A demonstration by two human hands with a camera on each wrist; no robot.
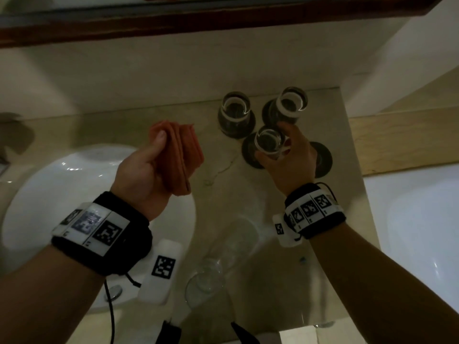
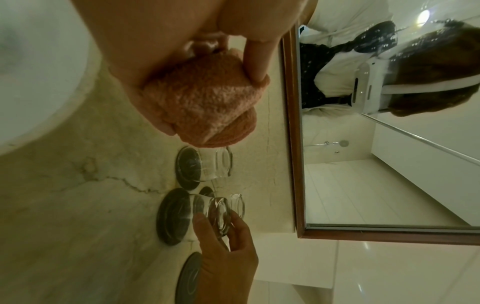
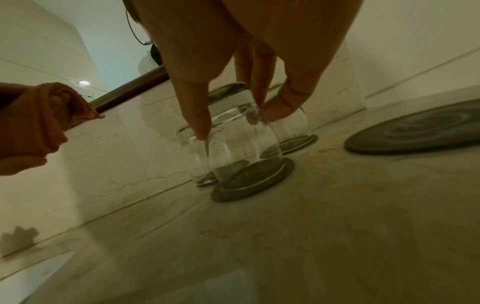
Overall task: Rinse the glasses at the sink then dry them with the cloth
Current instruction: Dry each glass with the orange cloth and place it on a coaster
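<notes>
So the right hand (image 1: 285, 155) pinched the upside-down clear glass tumbler (image 1: 269, 142) from above; the left hand (image 1: 144, 170), at nine o'clock, clutched the folded orange cloth (image 1: 183, 155).

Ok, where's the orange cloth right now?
In the head view the orange cloth is left of centre, folded and gripped in the left hand, held above the counter between the white sink and the glasses on coasters.

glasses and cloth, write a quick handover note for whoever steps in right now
Left hand grips the folded orange cloth above the counter.
Right hand grips the front glass upside down on its coaster.
Two more glasses stand inverted on coasters behind; a fourth coaster is bare.
Whether any were rinsed cannot be told.
Left: a stemmed glass beside the sink.
</notes>
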